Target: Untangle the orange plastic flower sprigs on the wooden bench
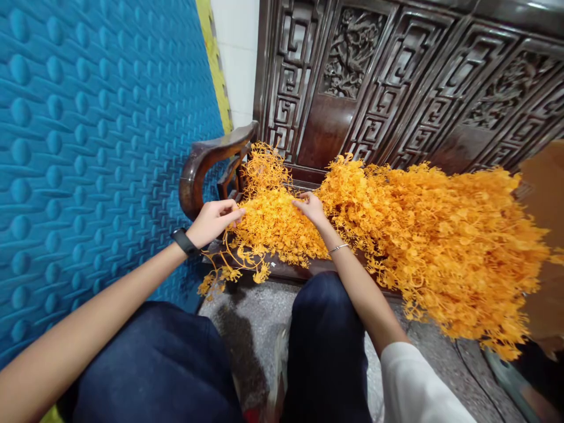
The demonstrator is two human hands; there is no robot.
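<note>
A loose heap of orange artificial flower sprays [282, 226] lies on the dark wooden bench seat. My left hand [215, 220], with a black band at its wrist, is at the heap's left edge, thumb and fingers pinched on a flower spray. Opposite it, my right hand [311, 208] reaches in from the right, its thumb and fingertips closed on the upper part of the same heap. The exact stems between the fingertips are too small to make out. A few thin orange stems [229, 273] droop over the seat's front edge below my left hand.
A larger mass of orange flowers [449, 241] covers the seat to the right, beside brown cardboard [544, 235]. The bench has a curved armrest [194, 176] and a carved back [352, 53]. Blue textured matting [88, 147] stands at left. My knees [328, 346] are close to the seat.
</note>
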